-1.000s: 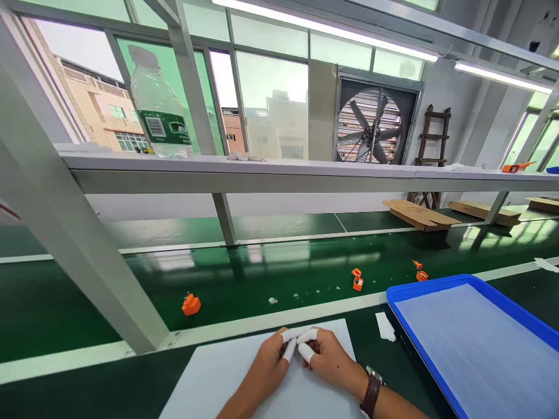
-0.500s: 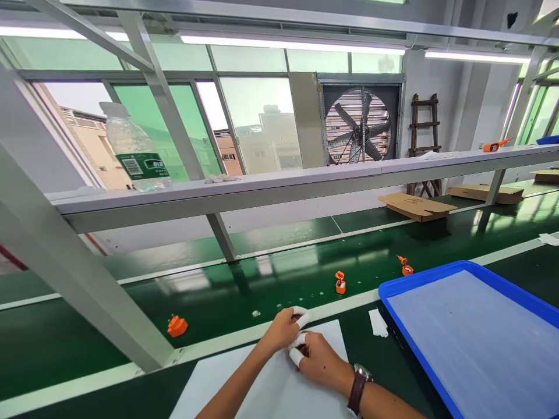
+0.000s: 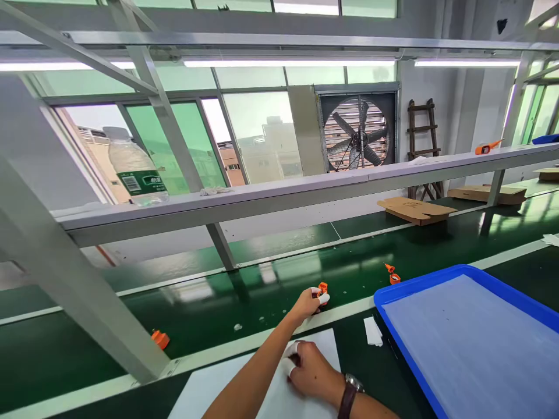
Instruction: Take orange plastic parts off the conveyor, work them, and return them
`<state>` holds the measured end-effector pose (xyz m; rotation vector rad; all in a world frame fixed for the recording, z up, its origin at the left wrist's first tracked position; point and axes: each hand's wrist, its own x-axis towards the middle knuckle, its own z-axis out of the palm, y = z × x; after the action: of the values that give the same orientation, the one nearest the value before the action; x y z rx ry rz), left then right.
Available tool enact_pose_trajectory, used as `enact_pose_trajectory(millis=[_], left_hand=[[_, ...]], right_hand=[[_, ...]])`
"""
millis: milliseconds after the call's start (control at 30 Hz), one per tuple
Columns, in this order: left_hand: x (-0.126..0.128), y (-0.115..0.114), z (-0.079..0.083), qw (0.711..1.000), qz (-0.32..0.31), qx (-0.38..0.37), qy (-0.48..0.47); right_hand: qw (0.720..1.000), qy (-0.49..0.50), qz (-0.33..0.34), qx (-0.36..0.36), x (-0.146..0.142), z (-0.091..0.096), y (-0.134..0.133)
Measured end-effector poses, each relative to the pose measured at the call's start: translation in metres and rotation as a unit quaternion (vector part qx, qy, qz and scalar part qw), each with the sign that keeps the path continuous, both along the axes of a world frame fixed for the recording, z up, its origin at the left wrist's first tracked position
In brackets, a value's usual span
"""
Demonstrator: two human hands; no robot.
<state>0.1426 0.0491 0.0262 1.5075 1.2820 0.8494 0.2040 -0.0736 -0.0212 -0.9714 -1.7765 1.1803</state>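
My left hand (image 3: 309,304) is stretched forward to the green belt, its white-covered thumb and fingertip closed around a small orange plastic piece (image 3: 323,287) with a raised lid. Part of that piece is hidden by the fingers. Nearer to me, my right hand (image 3: 312,368) is curled over a white sheet (image 3: 325,343), thumb and forefinger pinched in white finger covers. Whatever it may hold is hidden. Another orange piece (image 3: 394,279) with an opened top stands farther right on the belt, and an orange plug-like piece (image 3: 161,338) lies at the left.
A blue tray (image 3: 419,279) with a pale liner lies at the right. Beside it are white paper scraps (image 3: 372,331). A slanted metal post (image 3: 100,314) stands at the left, under a shelf (image 3: 279,201) with a plastic bottle (image 3: 138,169). Flat cardboard boxes (image 3: 417,209) lie behind.
My left hand has parted from my right and reached forward to the middle orange piece, closing around it. My right hand stays over the white sheet. The camera view has tilted up slightly.
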Motion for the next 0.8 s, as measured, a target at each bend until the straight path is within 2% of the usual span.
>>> enact_pose_trajectory(millis=[67, 200, 300, 367, 433, 467, 533, 600, 700, 800], left_hand=[[-0.015, -0.021, 0.011, 0.998, 0.000, -0.013, -0.055], [-0.053, -0.085, 0.038, 0.991, -0.006, -0.014, -0.133], [-0.081, -0.132, 0.048, 0.984, -0.063, -0.043, -0.163], [-0.097, -0.153, 0.041, 0.992, -0.067, -0.005, -0.109], [-0.111, -0.165, 0.023, 0.996, -0.019, 0.088, -0.002], [-0.116, -0.168, 0.011, 0.988, 0.017, 0.143, 0.058], [-0.124, -0.170, -0.012, 0.953, 0.073, 0.246, 0.162], [-0.126, -0.171, -0.030, 0.919, 0.099, 0.308, 0.225], [-0.122, -0.171, -0.038, 0.908, 0.122, 0.316, 0.246], [-0.117, -0.173, -0.030, 0.938, 0.144, 0.259, 0.177]], right_hand=[[1.000, 0.019, 0.001, -0.002, -0.002, 0.002, 0.000], [0.989, 0.110, 0.013, -0.095, -0.005, 0.004, 0.002], [0.979, 0.155, 0.012, -0.132, -0.003, 0.007, 0.006], [0.973, 0.180, 0.004, -0.148, 0.000, 0.010, 0.008], [0.967, 0.195, -0.003, -0.166, 0.002, 0.013, 0.008], [0.967, 0.191, -0.003, -0.171, 0.003, 0.014, 0.007], [0.974, 0.154, 0.011, -0.165, 0.004, 0.016, 0.003], [0.984, 0.103, 0.030, -0.144, 0.003, 0.017, -0.002], [0.990, 0.069, 0.027, -0.120, 0.002, 0.016, -0.007], [0.989, 0.073, 0.010, -0.125, 0.002, 0.014, -0.006]])
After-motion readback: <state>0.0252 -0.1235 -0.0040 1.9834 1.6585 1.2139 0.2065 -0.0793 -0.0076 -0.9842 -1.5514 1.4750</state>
